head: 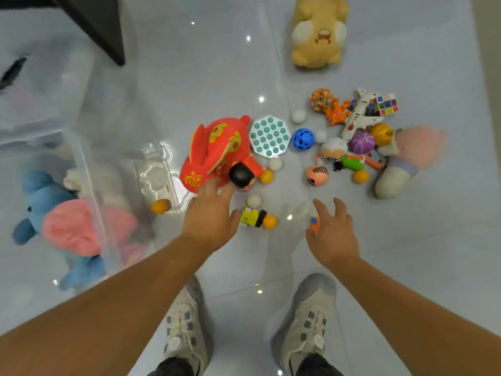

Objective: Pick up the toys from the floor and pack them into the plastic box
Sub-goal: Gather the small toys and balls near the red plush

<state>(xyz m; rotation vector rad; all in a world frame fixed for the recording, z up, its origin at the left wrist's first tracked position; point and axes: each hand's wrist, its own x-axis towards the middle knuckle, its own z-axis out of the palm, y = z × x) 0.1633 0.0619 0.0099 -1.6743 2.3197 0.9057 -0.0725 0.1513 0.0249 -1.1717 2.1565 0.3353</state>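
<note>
A clear plastic box stands at the left, with a blue plush and a pink plush inside. A red plush rabbit lies on the floor in the middle. My left hand is spread open, its fingertips touching the rabbit's near edge beside a black-headed doll. My right hand hovers open over a small orange and blue toy. A yellow block toy and an orange ball lie between my hands.
Several small toys crowd the floor at the right: a teal pop toy, blue ball, toy plane, puzzle cube, pink plush. A yellow plush lies farther back. A dark furniture leg stands upper left. My shoes are below.
</note>
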